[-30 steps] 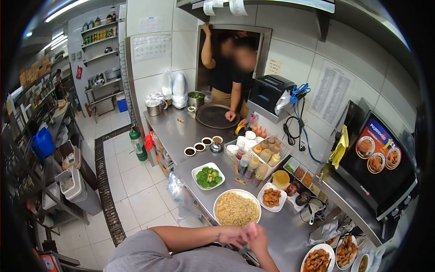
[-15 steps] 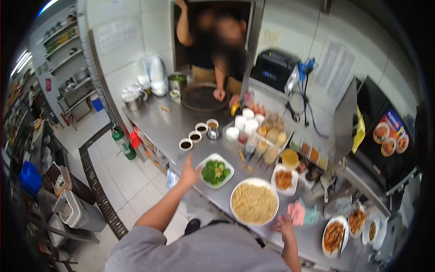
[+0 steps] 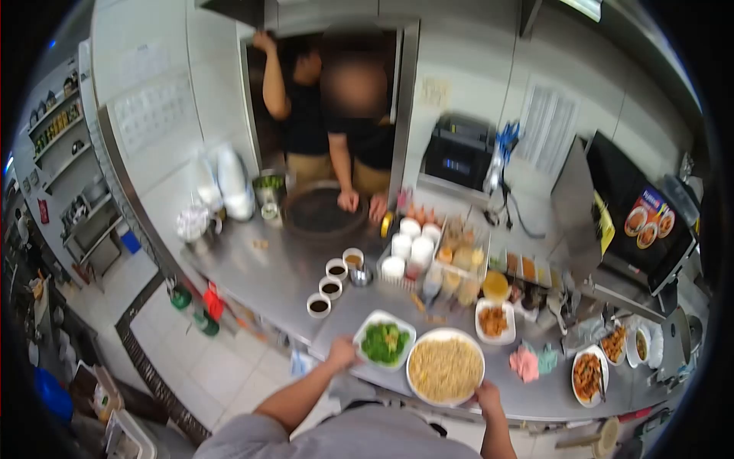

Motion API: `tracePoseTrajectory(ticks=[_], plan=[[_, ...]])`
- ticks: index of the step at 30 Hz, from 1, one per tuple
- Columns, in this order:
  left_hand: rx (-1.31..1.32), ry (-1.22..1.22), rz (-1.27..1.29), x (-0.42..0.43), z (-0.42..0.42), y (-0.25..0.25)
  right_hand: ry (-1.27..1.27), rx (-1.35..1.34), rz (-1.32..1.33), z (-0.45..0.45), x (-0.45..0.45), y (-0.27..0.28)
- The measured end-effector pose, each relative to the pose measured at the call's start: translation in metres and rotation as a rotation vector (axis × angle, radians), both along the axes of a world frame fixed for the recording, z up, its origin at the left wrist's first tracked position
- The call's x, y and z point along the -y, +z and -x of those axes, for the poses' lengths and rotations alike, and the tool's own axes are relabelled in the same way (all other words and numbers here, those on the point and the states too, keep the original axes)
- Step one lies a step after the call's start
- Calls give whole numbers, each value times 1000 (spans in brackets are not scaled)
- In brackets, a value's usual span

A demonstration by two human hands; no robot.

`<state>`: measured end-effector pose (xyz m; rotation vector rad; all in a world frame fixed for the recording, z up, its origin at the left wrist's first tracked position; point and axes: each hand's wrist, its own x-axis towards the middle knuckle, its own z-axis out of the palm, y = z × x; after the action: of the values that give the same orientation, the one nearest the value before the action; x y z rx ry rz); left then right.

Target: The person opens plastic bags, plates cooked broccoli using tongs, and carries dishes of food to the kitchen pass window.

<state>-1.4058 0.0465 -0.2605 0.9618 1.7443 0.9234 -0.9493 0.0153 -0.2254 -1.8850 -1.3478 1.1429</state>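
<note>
At the front edge of a steel counter, my left hand [image 3: 342,353] is low beside a white square dish [image 3: 413,334] of broccoli [image 3: 384,343]. Its fingers look bent but are blurred, and I cannot tell whether they touch the dish. A large white round plate [image 3: 480,359], heaped with noodles [image 3: 446,369], stands just right of the broccoli dish. My right hand [image 3: 487,396] is at this plate's lower right rim. Its fingertips are partly hidden, so contact or a hold cannot be made out.
Several small sauce cups [image 3: 330,288] line the counter [image 3: 260,283]. Beyond are a dark round tray [image 3: 321,218] and two people at a hatch, one resting a hand [image 3: 349,201] by the tray. Condiment containers [image 3: 462,264], pink cloth [image 3: 524,362] and a red-orange dish [image 3: 589,375] are rightward.
My left hand has dropped from above the counter, where its fingers stretched out, to the front edge by the broccoli. My right hand stays by the noodle plate. The camera view has shifted.
</note>
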Motion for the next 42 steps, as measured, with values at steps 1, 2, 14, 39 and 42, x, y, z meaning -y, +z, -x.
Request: tracePoseTrajectory(ticks=[1,2,14,39,42], plan=[[250,72,57,12,-3,42,9,-10,28,7,-3,0],[519,216,-6,10,-2,23,-65,-263,23,16,-2,-3],[780,633,-326,48,168,29,-60,-705,408,76,-19,-5],[1391,171,-475,71,102,129,215,-742,469,348,-51,120],[1273,217,-584,87,136,120,318,-690,508,387,-55,110]])
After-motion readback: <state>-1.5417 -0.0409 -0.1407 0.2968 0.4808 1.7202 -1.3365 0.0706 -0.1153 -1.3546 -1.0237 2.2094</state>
